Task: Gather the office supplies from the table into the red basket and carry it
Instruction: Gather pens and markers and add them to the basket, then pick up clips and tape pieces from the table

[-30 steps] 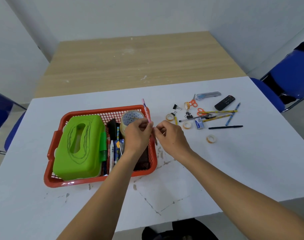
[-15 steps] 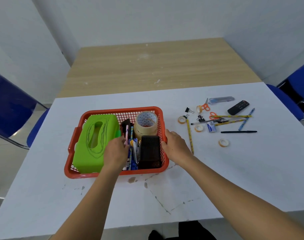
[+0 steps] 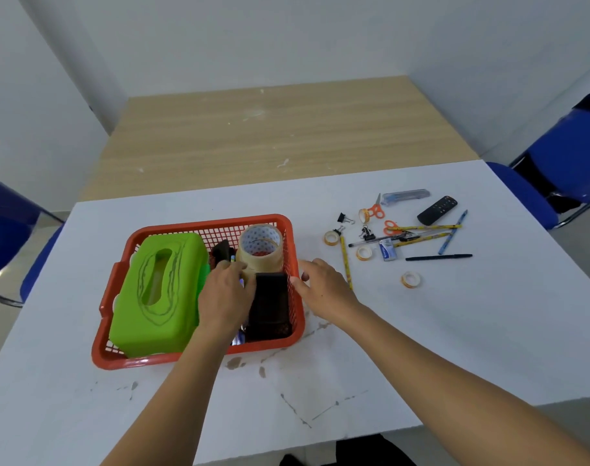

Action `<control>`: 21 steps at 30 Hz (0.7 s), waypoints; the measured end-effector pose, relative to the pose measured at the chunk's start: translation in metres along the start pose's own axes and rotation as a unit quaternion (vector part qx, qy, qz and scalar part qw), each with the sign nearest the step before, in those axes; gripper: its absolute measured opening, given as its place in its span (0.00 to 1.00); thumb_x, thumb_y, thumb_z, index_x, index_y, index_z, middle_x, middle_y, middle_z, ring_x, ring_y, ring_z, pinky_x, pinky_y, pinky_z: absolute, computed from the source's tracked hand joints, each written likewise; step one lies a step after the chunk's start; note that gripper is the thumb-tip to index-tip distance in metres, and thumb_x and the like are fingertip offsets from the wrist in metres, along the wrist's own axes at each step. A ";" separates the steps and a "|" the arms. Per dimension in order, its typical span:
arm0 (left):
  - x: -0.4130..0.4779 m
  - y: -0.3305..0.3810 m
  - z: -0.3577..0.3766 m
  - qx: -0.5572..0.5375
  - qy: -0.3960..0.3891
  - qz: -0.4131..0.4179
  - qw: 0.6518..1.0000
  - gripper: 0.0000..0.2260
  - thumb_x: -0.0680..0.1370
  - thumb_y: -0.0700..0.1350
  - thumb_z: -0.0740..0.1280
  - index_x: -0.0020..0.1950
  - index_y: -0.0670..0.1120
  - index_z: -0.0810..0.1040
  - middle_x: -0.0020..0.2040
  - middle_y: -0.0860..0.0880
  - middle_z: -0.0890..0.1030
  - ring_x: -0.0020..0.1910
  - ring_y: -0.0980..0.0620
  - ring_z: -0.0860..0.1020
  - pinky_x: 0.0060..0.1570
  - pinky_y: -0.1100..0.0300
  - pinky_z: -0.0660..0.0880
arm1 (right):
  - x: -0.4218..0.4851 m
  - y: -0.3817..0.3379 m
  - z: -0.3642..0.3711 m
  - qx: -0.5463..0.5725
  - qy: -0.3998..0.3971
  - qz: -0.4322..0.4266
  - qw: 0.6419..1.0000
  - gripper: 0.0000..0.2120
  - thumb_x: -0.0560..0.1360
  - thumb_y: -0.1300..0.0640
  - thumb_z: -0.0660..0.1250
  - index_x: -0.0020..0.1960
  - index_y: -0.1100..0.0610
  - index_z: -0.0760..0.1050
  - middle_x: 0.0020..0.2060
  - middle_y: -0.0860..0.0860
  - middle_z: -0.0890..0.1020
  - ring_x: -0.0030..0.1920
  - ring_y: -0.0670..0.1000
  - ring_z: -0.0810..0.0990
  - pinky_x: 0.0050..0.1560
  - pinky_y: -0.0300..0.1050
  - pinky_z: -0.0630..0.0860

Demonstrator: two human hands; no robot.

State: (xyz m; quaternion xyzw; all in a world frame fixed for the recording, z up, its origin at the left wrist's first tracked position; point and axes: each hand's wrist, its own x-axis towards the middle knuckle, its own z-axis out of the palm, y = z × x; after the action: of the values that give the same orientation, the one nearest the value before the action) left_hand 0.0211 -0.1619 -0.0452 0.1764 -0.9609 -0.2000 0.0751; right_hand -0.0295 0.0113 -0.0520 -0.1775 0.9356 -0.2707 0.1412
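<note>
The left hand (image 3: 224,297) lay inside the red basket (image 3: 199,227), its grip hidden, while the right hand (image 3: 323,290) touched the basket's right wall with relaxed fingers, probably to steady it.

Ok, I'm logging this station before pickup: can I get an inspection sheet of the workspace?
Surface: white table, cracked and stained near its front edge.
Job's things: red basket holds green tissue box, tape roll, black box; pencils, scissors, small tape rolls, binder clips lie loose to its right.
Clutter: remote among them.
Hands: left hand inside the basket, grip unclear; right hand open at its right wall.
Cables: nothing seen.
Surroundings: wooden table behind, blue chairs at both sides.
</note>
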 end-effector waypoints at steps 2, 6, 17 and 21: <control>0.007 0.023 0.001 -0.007 0.014 0.049 0.999 0.13 0.78 0.50 0.64 0.59 0.45 0.78 0.53 0.47 0.79 0.51 0.46 0.77 0.40 0.55 0.73 | 0.001 0.008 -0.010 0.013 0.011 0.005 1.000 0.20 0.81 0.47 0.57 0.69 0.55 0.69 0.58 0.53 0.75 0.56 0.56 0.76 0.55 0.50 0.74; 0.021 0.076 0.012 -0.047 0.024 0.120 0.991 0.13 0.79 0.51 0.63 0.60 0.47 0.78 0.55 0.49 0.80 0.51 0.50 0.79 0.41 0.56 0.75 | 0.005 0.032 -0.030 0.018 0.042 0.014 0.999 0.20 0.80 0.49 0.59 0.69 0.55 0.70 0.59 0.52 0.76 0.55 0.53 0.77 0.54 0.48 0.75; 0.069 0.160 0.076 -0.082 -0.068 0.157 0.982 0.17 0.77 0.54 0.64 0.64 0.50 0.75 0.60 0.53 0.77 0.61 0.53 0.73 0.53 0.57 0.73 | 0.041 0.124 -0.093 0.011 0.102 0.078 0.992 0.16 0.78 0.52 0.64 0.64 0.55 0.73 0.55 0.53 0.77 0.55 0.54 0.76 0.51 0.48 0.75; 0.097 0.186 0.098 -0.064 -0.084 0.168 0.980 0.18 0.77 0.55 0.65 0.65 0.51 0.74 0.61 0.53 0.76 0.62 0.52 0.73 0.53 0.56 0.73 | 0.067 0.156 -0.116 -0.001 0.108 0.103 0.989 0.16 0.79 0.51 0.63 0.65 0.54 0.72 0.56 0.52 0.76 0.55 0.52 0.78 0.51 0.49 0.76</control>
State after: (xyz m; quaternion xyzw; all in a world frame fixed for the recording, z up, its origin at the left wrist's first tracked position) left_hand -0.1476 -0.0031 -0.0503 -0.0105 -0.9649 -0.2599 0.0375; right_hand -0.1710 0.1603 -0.0552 -0.0502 0.9589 -0.2713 0.0662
